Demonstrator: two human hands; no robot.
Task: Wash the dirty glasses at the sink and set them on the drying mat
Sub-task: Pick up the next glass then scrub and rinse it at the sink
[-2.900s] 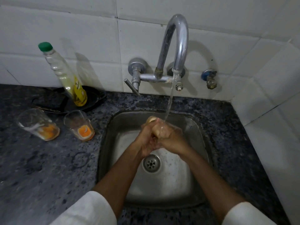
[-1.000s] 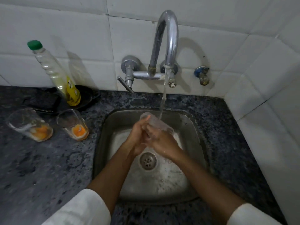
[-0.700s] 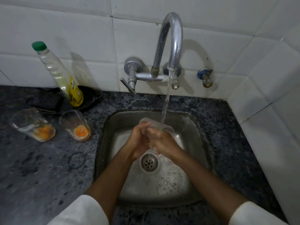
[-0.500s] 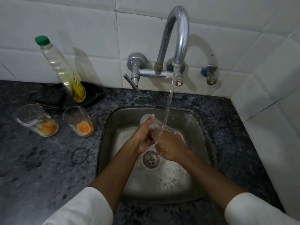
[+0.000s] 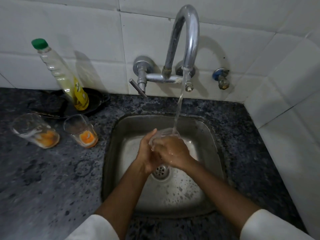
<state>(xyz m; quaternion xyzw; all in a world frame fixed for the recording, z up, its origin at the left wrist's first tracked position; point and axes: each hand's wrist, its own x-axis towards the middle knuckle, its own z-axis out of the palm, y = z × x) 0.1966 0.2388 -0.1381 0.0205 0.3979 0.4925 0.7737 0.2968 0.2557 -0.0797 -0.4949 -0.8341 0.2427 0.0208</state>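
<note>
Over the steel sink [image 5: 213,144] I hold a clear glass [image 5: 164,134] under the running water. My left hand [image 5: 147,153] cups it from the left, and my right hand [image 5: 173,151] wraps it from the right and above. The stream from the tap [image 5: 187,42] lands on the glass's upper end. Most of the glass is hidden by my fingers. Two dirty glasses with orange residue stand on the counter left of the sink: one [image 5: 81,130] near the sink, another [image 5: 34,130] further left.
A dish-soap bottle [image 5: 64,75] with a green cap leans in a black pan [image 5: 91,104] at the back left. A small valve [image 5: 221,78] sticks out of the tiled wall. The dark granite counter [image 5: 52,179] surrounds the sink; a tiled wall rises at right.
The glass has tipped so its open end points more toward the stream, and my right hand has slid further over it. The dirty glasses have stayed put.
</note>
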